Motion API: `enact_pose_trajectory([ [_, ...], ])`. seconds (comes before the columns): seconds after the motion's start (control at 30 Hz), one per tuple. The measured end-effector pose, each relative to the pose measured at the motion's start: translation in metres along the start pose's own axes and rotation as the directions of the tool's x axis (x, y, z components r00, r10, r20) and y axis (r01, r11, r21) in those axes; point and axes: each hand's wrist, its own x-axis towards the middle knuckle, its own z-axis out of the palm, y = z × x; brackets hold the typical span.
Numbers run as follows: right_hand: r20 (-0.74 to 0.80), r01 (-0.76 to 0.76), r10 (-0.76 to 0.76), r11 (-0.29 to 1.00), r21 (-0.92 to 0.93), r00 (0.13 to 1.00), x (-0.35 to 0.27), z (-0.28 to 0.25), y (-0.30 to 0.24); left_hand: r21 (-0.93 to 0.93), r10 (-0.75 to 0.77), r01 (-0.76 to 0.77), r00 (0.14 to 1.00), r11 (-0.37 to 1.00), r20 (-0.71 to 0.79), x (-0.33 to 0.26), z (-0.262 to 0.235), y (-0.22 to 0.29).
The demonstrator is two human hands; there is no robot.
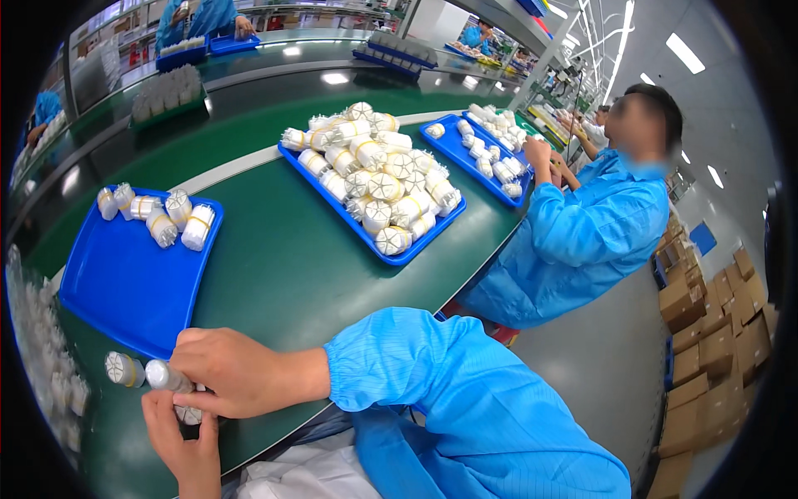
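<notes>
Currently both hands work at the near edge of the green tabletop. Right hand is closed over a small white bundle, its banded end sticking out to the left; left hand sits beneath, fingers curled up against the same bundle. A second bundle lies just beside it on the tabletop. Near blue tray holds only five banded bundles along its far edge, the rest bare. Middle tray is heaped with bundles. Judged: early in the run, most of the tray unfilled.
</notes>
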Motion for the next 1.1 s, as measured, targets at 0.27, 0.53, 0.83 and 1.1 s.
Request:
enact_pose_trajectory([
  [0.27, 0.024, 0.02, -0.019, 0.999, -0.038, 1.0, 0.006, -0.004, -0.005, 0.008, -0.034, 0.034, 0.999, 0.999, -0.012, 0.002, -0.001, 0.006],
  [0.53, -0.105, -0.214, 0.232, 0.963, 0.162, 0.967, 0.001, 0.004, 0.006, 0.042, -0.016, 0.02, 0.997, 0.999, -0.078, 0.003, -0.003, 0.009],
  [0.83, -0.107, -0.152, 0.165, 0.981, 0.123, 0.98, 0.008, -0.012, -0.011, -0.148, 0.007, -0.003, 1.0, 0.989, 0.025, 0.003, -0.014, 0.006],
  [1.1, 0.008, -0.063, 0.063, 0.998, -0.023, 0.998, 0.009, -0.008, -0.005, -0.164, 0.022, -0.02, 1.0, 0.986, 0.011, 0.007, -0.01, 0.004],
])
